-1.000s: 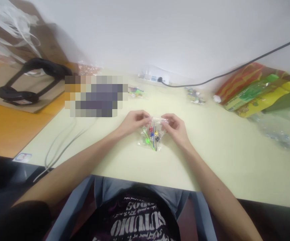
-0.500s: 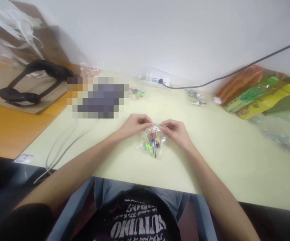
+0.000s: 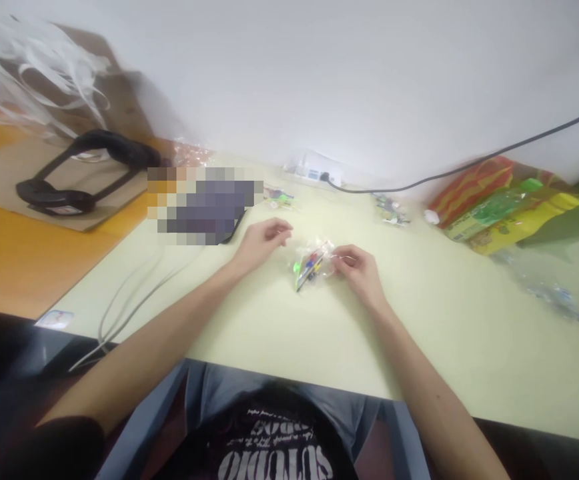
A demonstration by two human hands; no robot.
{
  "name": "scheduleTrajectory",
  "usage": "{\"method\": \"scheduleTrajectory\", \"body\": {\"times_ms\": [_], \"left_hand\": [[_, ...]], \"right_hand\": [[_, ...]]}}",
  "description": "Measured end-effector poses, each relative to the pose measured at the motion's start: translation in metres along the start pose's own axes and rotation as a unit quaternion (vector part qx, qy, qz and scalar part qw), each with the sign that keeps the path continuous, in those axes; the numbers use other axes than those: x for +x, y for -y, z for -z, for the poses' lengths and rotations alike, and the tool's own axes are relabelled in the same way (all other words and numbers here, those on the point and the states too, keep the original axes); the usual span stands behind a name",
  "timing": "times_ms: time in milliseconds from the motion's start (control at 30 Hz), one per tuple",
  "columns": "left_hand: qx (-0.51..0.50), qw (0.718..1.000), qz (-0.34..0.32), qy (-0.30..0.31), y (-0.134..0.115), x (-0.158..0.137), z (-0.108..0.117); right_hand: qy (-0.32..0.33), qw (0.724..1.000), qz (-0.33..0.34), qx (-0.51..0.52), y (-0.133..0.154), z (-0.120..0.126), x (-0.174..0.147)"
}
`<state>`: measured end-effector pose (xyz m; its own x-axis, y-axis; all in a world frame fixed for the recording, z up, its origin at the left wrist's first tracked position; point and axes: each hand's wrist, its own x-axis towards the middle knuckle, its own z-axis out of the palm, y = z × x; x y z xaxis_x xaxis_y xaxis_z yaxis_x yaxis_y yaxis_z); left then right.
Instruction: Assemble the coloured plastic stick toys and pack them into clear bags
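A small clear plastic bag (image 3: 311, 263) holds several thin colored pieces in green, red, blue, yellow and black; what they are is too blurred to tell. My right hand (image 3: 358, 268) pinches the bag's right edge between thumb and fingers, and the bag tilts toward the lower left. To the left of it, my left hand (image 3: 265, 241) is apart from the bag, its fingers loosely bent and the thumb a little away from them, with nothing seen in them. Both hands are just above the pale table (image 3: 279, 327).
Similar small bags lie at the back, one left (image 3: 280, 198) and one right (image 3: 391, 210). A white power strip (image 3: 314, 169) stands by the wall with a black cable (image 3: 409, 189). At right are a green-capped bottle (image 3: 499, 208) and crumpled clear plastic (image 3: 559, 299). White cables (image 3: 114, 327) hang at left.
My left hand has let go of the bag's top edge and moved left. The bag, still in my right hand, has swung from hanging straight to a tilt. The view has shifted slightly.
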<state>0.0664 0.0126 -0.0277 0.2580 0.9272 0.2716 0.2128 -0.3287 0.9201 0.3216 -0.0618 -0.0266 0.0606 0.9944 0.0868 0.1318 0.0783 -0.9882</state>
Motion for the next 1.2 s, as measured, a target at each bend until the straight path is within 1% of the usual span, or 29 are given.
{"method": "scheduleTrajectory", "body": {"times_ms": [67,100,167,233,300,367,467,533,600,667,700,767,800,867,933,967,1000,1033,1067,1133,1200], "left_hand": [[0.052,0.997,-0.028,-0.04,-0.002,0.001,0.005],[0.079,0.995,-0.047,-0.047,-0.004,0.0,0.006],[0.131,0.986,-0.1,-0.027,-0.006,-0.001,0.007],[0.179,0.971,-0.159,0.026,-0.006,-0.002,0.004],[0.222,0.952,-0.198,0.074,-0.004,-0.003,0.001],[0.261,0.94,-0.201,0.086,-0.001,-0.003,-0.001],[0.312,0.93,-0.181,0.067,0.005,-0.002,0.003],[0.338,0.923,-0.172,0.064,0.01,0.001,0.009],[0.362,0.915,-0.165,0.071,0.015,0.005,0.015],[0.383,0.907,-0.155,0.081,0.02,0.011,0.019],[0.392,0.903,-0.152,0.087,0.023,0.014,0.021],[0.407,0.896,-0.151,0.094,0.026,0.021,0.021],[0.413,0.893,-0.152,0.094,0.028,0.023,0.021],[0.425,0.887,-0.157,0.087,0.028,0.026,0.02],[0.435,0.882,-0.167,0.072,0.025,0.025,0.019],[0.437,0.88,-0.174,0.065,0.023,0.023,0.018],[0.438,0.878,-0.182,0.062,0.02,0.021,0.017],[0.434,0.879,-0.189,0.059,0.016,0.018,0.016],[0.428,0.88,-0.196,0.059,0.012,0.015,0.014],[0.408,0.884,-0.217,0.064,0.005,0.008,0.01],[0.382,0.89,-0.241,0.067,-0.002,0.002,0.004]], "right_hand": [[-0.08,0.997,-0.01,-0.006,-0.007,-0.003,0.001],[-0.097,0.995,-0.014,-0.009,-0.01,-0.006,0.002],[-0.089,0.996,-0.014,-0.027,-0.015,-0.014,0.004],[-0.059,0.996,-0.001,-0.072,-0.017,-0.023,0.009],[-0.033,0.991,0.022,-0.129,-0.018,-0.033,0.018],[-0.009,0.983,0.049,-0.174,-0.018,-0.043,0.031],[0.019,0.976,0.099,-0.191,-0.019,-0.053,0.053],[0.028,0.973,0.126,-0.192,-0.021,-0.055,0.066],[0.021,0.965,0.146,-0.219,-0.024,-0.049,0.074],[-0.005,0.947,0.163,-0.276,-0.028,-0.032,0.077],[-0.021,0.94,0.166,-0.297,-0.03,-0.019,0.077],[-0.062,0.929,0.164,-0.325,-0.036,0.016,0.075],[-0.09,0.919,0.161,-0.349,-0.039,0.036,0.075],[-0.159,0.851,0.148,-0.478,-0.046,0.078,0.074],[-0.2,0.79,0.108,-0.57,-0.055,0.114,0.075],[-0.207,0.767,0.085,-0.602,-0.059,0.128,0.077],[-0.206,0.75,0.064,-0.625,-0.063,0.139,0.079],[-0.198,0.74,0.045,-0.641,-0.066,0.146,0.081],[-0.186,0.737,0.029,-0.649,-0.069,0.15,0.084],[-0.164,0.742,0.008,-0.65,-0.071,0.153,0.089],[-0.153,0.753,0.002,-0.64,-0.07,0.151,0.091]]}}
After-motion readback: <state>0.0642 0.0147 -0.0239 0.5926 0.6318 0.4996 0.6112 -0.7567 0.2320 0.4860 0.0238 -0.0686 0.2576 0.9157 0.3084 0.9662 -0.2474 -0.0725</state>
